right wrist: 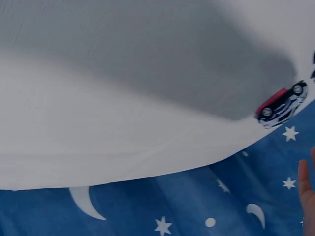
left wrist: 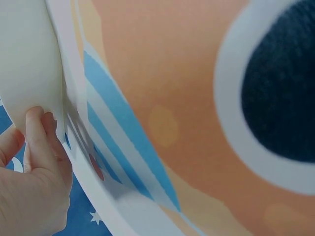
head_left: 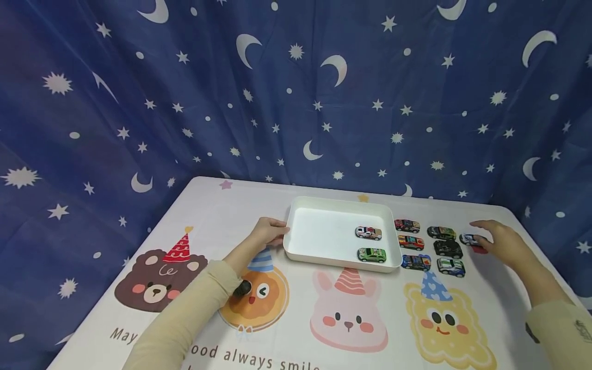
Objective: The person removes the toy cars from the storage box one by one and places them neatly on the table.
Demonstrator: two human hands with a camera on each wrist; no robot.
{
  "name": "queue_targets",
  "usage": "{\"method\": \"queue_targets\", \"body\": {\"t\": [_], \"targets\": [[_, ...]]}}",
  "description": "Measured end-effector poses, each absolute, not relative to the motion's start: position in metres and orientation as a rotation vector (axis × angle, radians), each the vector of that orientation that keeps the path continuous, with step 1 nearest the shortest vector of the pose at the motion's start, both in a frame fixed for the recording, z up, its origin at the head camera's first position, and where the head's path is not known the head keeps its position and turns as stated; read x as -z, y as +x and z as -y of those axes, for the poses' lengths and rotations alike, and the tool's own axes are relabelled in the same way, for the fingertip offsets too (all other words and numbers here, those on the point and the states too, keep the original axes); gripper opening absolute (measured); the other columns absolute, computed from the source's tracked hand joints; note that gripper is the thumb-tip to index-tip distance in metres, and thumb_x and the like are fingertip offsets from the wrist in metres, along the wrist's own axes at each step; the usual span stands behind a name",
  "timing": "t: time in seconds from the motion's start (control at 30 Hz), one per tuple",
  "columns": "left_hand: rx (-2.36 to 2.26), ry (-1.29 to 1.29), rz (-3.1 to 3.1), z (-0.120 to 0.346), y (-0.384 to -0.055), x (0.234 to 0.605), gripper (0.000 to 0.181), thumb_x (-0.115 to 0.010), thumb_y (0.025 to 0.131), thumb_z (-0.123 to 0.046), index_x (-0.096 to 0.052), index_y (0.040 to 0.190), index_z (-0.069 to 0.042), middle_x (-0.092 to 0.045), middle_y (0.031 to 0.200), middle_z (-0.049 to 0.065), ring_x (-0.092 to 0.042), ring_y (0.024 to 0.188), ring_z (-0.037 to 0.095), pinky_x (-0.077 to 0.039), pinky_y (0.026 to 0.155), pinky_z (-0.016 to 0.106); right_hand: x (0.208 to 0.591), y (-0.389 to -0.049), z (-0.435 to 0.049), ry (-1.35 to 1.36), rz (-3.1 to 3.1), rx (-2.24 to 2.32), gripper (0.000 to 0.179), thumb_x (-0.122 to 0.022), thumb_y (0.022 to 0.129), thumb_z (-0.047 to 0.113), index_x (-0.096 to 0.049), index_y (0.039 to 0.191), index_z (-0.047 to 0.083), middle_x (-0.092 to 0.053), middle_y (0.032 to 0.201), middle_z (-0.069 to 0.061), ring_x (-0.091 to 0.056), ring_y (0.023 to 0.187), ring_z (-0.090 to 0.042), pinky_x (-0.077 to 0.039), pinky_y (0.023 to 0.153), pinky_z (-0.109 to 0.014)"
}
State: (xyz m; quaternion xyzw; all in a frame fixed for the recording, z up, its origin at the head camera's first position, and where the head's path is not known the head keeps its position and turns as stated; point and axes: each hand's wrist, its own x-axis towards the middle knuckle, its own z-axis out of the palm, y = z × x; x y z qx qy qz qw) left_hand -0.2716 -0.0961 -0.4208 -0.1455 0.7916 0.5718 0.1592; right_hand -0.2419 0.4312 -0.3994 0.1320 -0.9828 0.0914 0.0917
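Observation:
My left hand point(head_left: 270, 232) grips the left wall of a white rectangular tray point(head_left: 307, 253); in the left wrist view, fingers point(left wrist: 37, 128) press its pale outer side. Inside the tray, toward its right end, sit a white-and-red toy car point(head_left: 368, 233) and a green toy car point(head_left: 371, 255). At the far right, my right hand point(head_left: 504, 244) hovers with thumb and fingers spread beside a silver-blue toy car point(head_left: 469, 239). In the right wrist view that car point(right wrist: 283, 105) lies on the cloth, showing a red part, with a gap between it and the hand point(right wrist: 307, 196).
Right of the tray stand several more toy cars in two columns, among them a red-orange one point(head_left: 410, 242), a blue one point(head_left: 416, 262), a black one point(head_left: 447, 249) and a white-green one point(head_left: 450, 267). A starry blue curtain point(head_left: 277, 128) hangs behind the table point(head_left: 222, 210).

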Motion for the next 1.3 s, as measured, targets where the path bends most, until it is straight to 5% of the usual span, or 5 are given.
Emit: {"method": "queue_targets", "body": {"t": [0.37,0.47,0.7,0.9,1.3], "targets": [[-1.654,-0.412,-2.254,0.097,-0.272,0.423,0.032,-0.066,0.088,-0.014,-0.063,0.118,-0.003,-0.064,0.108,0.015,-0.057,0.058,0.003,-0.052,0.051,0.012,0.386,-0.232,-0.397,0.4,2.76,-0.387,0.032,-0.063,0.083,-0.002,-0.057,0.113,-0.009,-0.057,0.112,-0.034,-0.051,0.103,-0.05,-0.042,0.083,-0.064],[-1.649,-0.406,-2.267,0.096,-0.272,0.423,0.032,-0.066,0.088,-0.014,-0.063,0.118,-0.003,-0.065,0.108,0.015,-0.057,0.059,0.003,-0.052,0.052,0.012,0.382,-0.23,-0.387,0.427,2.731,-0.391,0.032,-0.063,0.084,-0.001,-0.058,0.115,-0.007,-0.057,0.112,-0.032,-0.06,0.085,-0.041,-0.05,0.074,-0.056],[-1.642,-0.389,-2.274,0.096,-0.272,0.424,0.033,-0.066,0.088,-0.015,-0.062,0.119,-0.003,-0.065,0.108,0.015,-0.059,0.064,0.004,-0.053,0.053,0.013,0.379,-0.225,-0.369,0.479,2.682,-0.435,0.03,-0.064,0.086,0.003,-0.059,0.114,-0.006,-0.059,0.111,-0.029,-0.053,0.103,-0.046,-0.045,0.081,-0.061],[-1.649,-0.419,-2.27,0.097,-0.269,0.423,0.033,-0.066,0.088,-0.015,-0.063,0.119,-0.003,-0.066,0.108,0.015,-0.058,0.062,0.003,-0.053,0.054,0.012,0.375,-0.224,-0.344,0.533,2.638,-0.422,0.034,-0.069,0.079,-0.002,-0.061,0.113,-0.003,-0.062,0.106,-0.024,-0.058,0.094,-0.039,-0.052,0.071,-0.056],[-1.656,-0.461,-2.253,0.096,-0.271,0.423,0.032,-0.067,0.087,-0.015,-0.064,0.118,-0.005,-0.066,0.109,0.015,-0.058,0.062,0.004,-0.053,0.053,0.012,0.37,-0.227,-0.298,0.615,2.606,-0.518,0.036,-0.07,0.08,-0.002,-0.062,0.115,-0.002,-0.063,0.11,-0.023,-0.057,0.103,-0.04,-0.052,0.083,-0.057]]}}
